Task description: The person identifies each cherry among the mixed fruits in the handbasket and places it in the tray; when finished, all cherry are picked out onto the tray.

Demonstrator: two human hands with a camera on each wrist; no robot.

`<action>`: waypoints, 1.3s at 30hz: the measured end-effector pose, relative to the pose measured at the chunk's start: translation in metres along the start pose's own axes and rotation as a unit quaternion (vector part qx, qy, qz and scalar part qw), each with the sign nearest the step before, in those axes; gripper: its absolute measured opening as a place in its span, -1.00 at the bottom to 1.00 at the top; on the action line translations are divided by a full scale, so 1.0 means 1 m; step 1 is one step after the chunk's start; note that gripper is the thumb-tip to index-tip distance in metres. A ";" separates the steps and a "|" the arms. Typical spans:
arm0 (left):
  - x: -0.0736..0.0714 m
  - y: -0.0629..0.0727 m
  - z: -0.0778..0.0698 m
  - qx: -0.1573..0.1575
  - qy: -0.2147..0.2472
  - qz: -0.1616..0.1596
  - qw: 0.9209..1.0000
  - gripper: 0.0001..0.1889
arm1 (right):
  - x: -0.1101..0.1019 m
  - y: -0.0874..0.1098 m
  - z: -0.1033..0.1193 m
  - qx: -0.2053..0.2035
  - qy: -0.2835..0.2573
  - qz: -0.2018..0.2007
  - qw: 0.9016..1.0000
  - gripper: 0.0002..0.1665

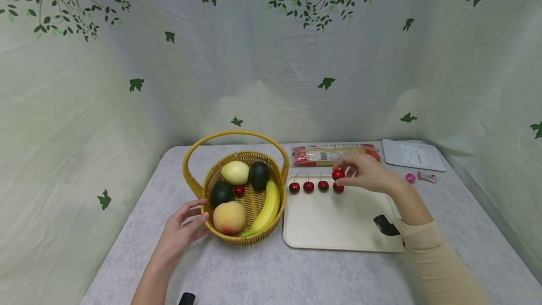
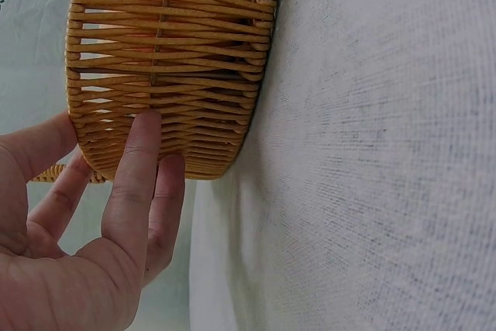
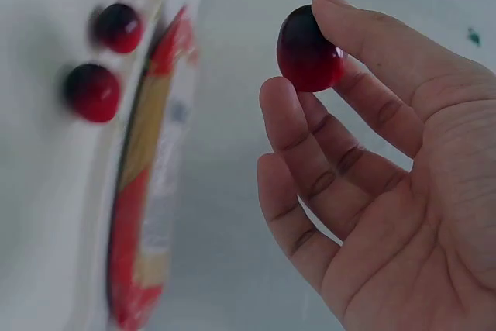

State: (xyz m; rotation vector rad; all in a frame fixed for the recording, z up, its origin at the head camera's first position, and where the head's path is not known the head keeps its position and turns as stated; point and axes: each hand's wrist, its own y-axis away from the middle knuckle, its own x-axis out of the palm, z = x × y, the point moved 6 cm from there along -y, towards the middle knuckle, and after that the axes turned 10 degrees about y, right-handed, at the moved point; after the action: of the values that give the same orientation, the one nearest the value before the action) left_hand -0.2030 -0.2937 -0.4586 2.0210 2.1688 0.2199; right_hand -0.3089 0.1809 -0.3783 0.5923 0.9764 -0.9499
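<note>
Between the thumb and fingertips of my right hand (image 1: 367, 173) a dark red cherry (image 3: 308, 50) is pinched, above the back edge of the cream tray (image 1: 338, 229). Several stemmed cherries (image 1: 308, 187) lie in a row along that edge, one directly below the held cherry. My left hand (image 1: 179, 232) touches the left side of the yellow wicker basket (image 2: 178, 60), its fingers spread against the weave and rim. Inside the basket are a peach (image 1: 229, 217), a banana (image 1: 267, 208), two dark green avocados (image 1: 259, 175), a pale yellow fruit (image 1: 235, 173) and a cherry (image 1: 239, 190).
Behind the tray lies a red and gold food packet (image 1: 322, 155), and a white board (image 1: 412, 155) with a paper label sits at the back right. Two small pink wrapped candies (image 1: 410, 178) rest right of the tray. The basket's tall handle (image 1: 237, 132) arches over its back.
</note>
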 end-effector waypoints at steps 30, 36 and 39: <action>0.001 0.001 -0.001 0.002 -0.001 -0.002 1.000 -0.45 | 0.046 -0.003 -0.080 0.056 0.018 0.045 0.997 -0.65; 0.001 0.002 -0.001 0.002 -0.001 -0.002 1.000 -0.45 | 0.048 -0.005 -0.081 0.064 0.020 0.049 0.997 -0.64; 0.002 0.003 -0.002 0.003 -0.003 -0.003 1.000 -0.45 | 0.048 -0.005 -0.079 0.067 0.022 0.053 0.996 -0.61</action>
State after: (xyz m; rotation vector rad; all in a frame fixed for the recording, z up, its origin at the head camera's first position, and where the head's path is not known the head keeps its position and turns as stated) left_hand -0.2008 -0.2918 -0.4565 2.0157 2.1740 0.2085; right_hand -0.3355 0.2216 -0.4571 0.7725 0.9154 -0.9162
